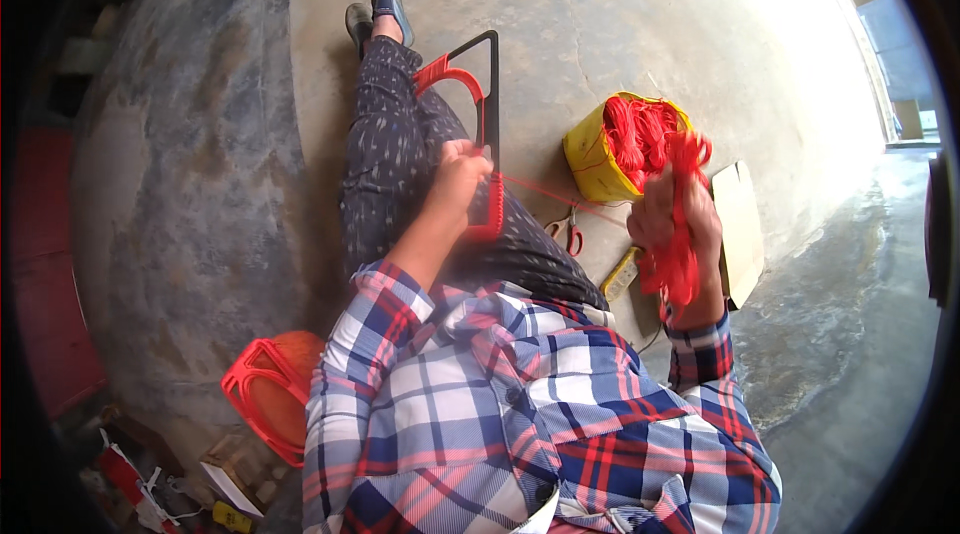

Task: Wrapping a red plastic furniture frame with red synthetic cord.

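Across my lap lies a black rectangular frame [489, 69], partly wrapped with red cord along its side and lower end. My left hand [463, 174] is closed on the frame's side, over the wrapping. A curved red woven band [450, 72] joins the frame's upper part. Out to the right, my right hand [655, 214] is closed round a looped bundle of red cord [683, 224]. A thin strand of red cord [550, 191] stretches between the frame and that hand. The right fingers are slightly blurred.
A yellow bucket [590, 156] full of red cord stands just beyond my right hand. Scissors [572, 234], a yellow object [621, 272] and a flat cardboard piece [738, 234] lie nearby. Orange-red frames [262, 389] rest at my left. My outstretched legs [380, 134] cross the concrete floor.
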Motion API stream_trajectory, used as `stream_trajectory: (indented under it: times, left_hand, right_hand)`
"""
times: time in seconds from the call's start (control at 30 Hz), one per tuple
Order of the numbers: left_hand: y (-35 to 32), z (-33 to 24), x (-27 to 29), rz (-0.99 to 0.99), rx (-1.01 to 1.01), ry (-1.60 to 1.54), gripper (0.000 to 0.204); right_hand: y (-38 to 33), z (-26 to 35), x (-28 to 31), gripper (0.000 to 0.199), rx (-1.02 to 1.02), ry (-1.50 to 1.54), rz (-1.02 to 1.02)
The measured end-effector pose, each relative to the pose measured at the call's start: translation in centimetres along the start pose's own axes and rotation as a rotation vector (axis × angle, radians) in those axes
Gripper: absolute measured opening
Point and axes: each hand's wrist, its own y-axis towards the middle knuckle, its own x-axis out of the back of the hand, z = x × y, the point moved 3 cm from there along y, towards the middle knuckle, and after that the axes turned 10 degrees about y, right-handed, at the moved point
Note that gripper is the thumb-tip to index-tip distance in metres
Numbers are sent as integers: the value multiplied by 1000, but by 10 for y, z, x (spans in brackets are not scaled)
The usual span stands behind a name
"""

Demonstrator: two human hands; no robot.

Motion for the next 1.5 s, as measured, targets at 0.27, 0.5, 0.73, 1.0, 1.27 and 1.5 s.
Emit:
stream_trajectory:
  times: [0.27, 0.5, 0.73, 1.0, 1.27, 1.5]
  left_hand:
    - [-7, 7, 9, -97, -156, 268, 45]
    - [-75, -60, -29, 215, -953, 844, 30]
    - [-60, -73, 3, 387, -250, -455, 19]
    - [-37, -61, 28, 135, -760, 1288, 26]
    - [-28, -46, 3, -93, -870, 1051, 21]
    - [4, 4, 14, 67, -155, 163, 38]
  right_hand:
    - [-14, 87, 64, 29, 469, 129, -184]
    - [15, -92, 46, 44, -426, 161, -9]
    - [48, -113, 29, 58, -587, -109, 16]
    - [103, -133, 71, 25, -297, -644, 87]
    - [100, -128, 69, 23, -225, -796, 115]
    - [56, -18, 84, 5, 64, 31, 62]
